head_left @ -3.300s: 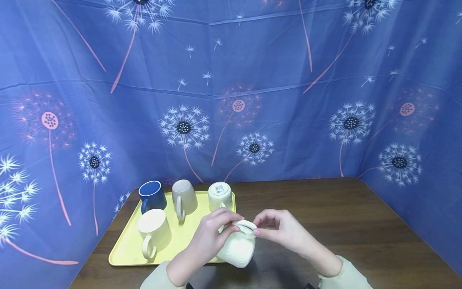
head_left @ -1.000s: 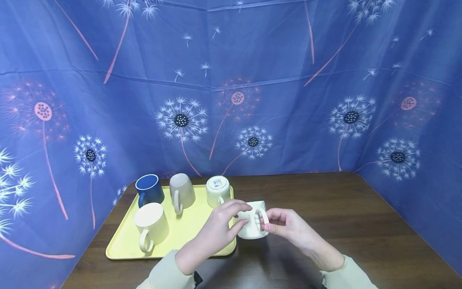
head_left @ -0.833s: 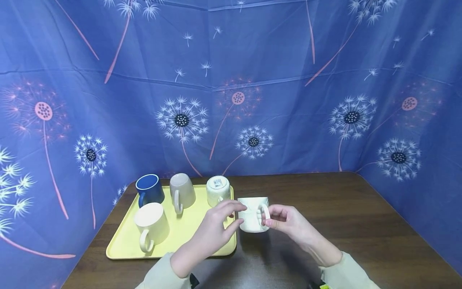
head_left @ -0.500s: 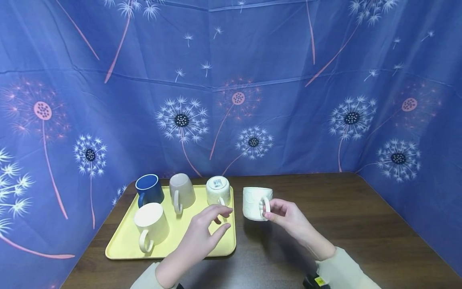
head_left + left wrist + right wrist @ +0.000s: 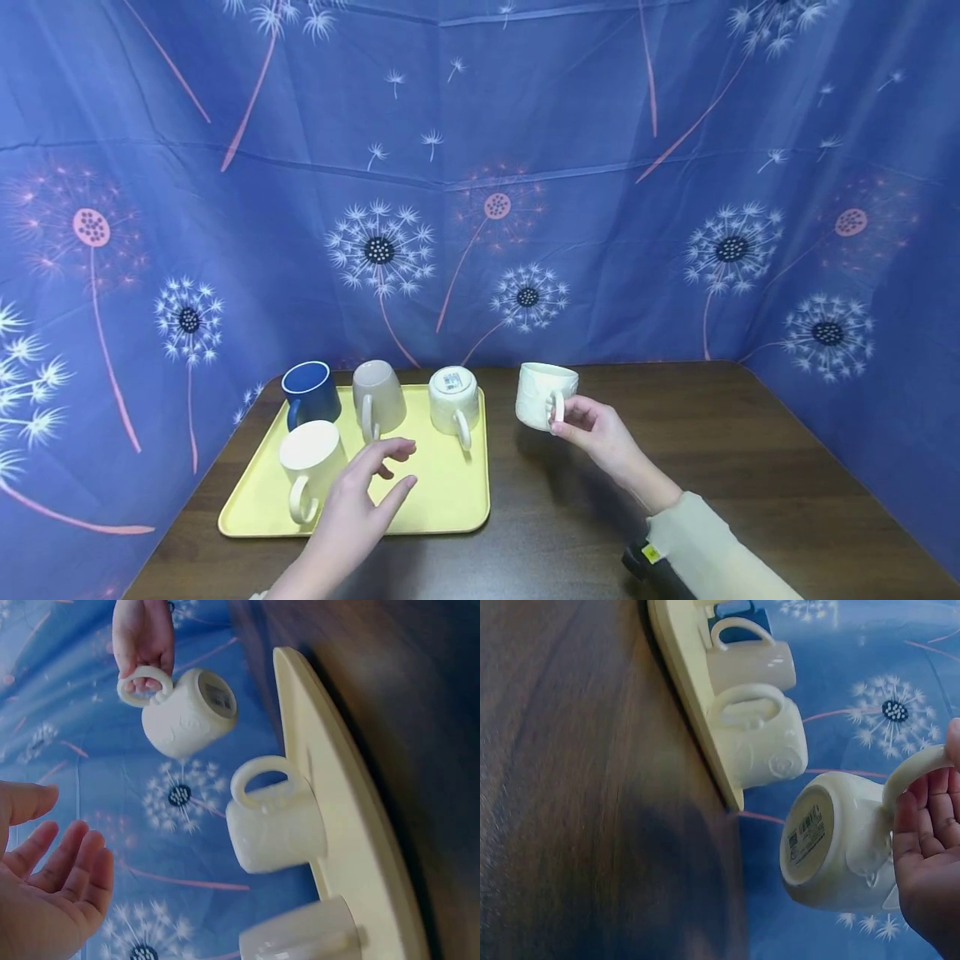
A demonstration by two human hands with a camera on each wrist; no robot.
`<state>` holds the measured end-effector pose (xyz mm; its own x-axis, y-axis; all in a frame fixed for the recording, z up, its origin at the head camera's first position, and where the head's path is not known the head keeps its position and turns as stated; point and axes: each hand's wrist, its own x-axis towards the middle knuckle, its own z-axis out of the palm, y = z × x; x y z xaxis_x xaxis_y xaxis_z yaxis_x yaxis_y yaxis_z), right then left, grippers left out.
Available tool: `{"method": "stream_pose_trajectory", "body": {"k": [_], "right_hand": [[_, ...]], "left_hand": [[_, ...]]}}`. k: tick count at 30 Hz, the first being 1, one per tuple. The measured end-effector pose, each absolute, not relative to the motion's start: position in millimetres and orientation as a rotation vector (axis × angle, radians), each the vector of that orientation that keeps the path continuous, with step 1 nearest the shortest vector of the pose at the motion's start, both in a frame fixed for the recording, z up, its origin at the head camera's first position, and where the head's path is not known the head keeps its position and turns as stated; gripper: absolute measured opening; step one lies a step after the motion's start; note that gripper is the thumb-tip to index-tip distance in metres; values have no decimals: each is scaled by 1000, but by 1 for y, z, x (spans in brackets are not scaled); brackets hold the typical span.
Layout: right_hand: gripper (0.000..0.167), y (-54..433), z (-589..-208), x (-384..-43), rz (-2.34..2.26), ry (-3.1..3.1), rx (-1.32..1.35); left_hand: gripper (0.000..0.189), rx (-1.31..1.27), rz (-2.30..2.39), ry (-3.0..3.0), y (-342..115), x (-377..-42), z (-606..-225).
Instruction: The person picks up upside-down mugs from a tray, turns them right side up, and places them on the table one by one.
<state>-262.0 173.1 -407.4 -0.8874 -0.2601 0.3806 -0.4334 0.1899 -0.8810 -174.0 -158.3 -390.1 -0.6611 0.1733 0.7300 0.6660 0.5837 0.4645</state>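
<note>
My right hand pinches the handle of a white embossed mug and holds it up over the table, right of the tray, mouth upward. Its labelled base shows in the right wrist view. My left hand holds nothing; its fingers are loosely bent above the front of the yellow tray. Near it stands a cream mug, partly behind the hand. A second white embossed mug rests upside down on the tray at the back right, its handle toward me.
A grey mug stands upside down at the tray's back middle, and a blue mug stands upright at its back left. The dark wooden table runs to a blue dandelion-print curtain.
The mug, earlier held between both hands and turned over, now sits mouth up in my right hand, farther back and right. My left hand has let go and moved left over the tray.
</note>
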Motion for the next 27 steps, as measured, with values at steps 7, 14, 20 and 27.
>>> {"method": "stream_pose_trajectory", "body": {"k": [7,14,20,27], "right_hand": [[16,174,-417,-276,1687,-2312,707],[14,170,-416,-283,1571,-2347,718],[13,162,-405,-281,1535,-2396,624],[15,162,-405,-285,1502,-2428,567]], "left_hand": [[48,-601,-974,-2152,-179,-165,-400],[49,-479,-983,-2161,-192,-157,-404],[50,-349,-1000,-2199,-202,-151,-405],[54,-279,-935,-2151,-218,-149,-414]]}}
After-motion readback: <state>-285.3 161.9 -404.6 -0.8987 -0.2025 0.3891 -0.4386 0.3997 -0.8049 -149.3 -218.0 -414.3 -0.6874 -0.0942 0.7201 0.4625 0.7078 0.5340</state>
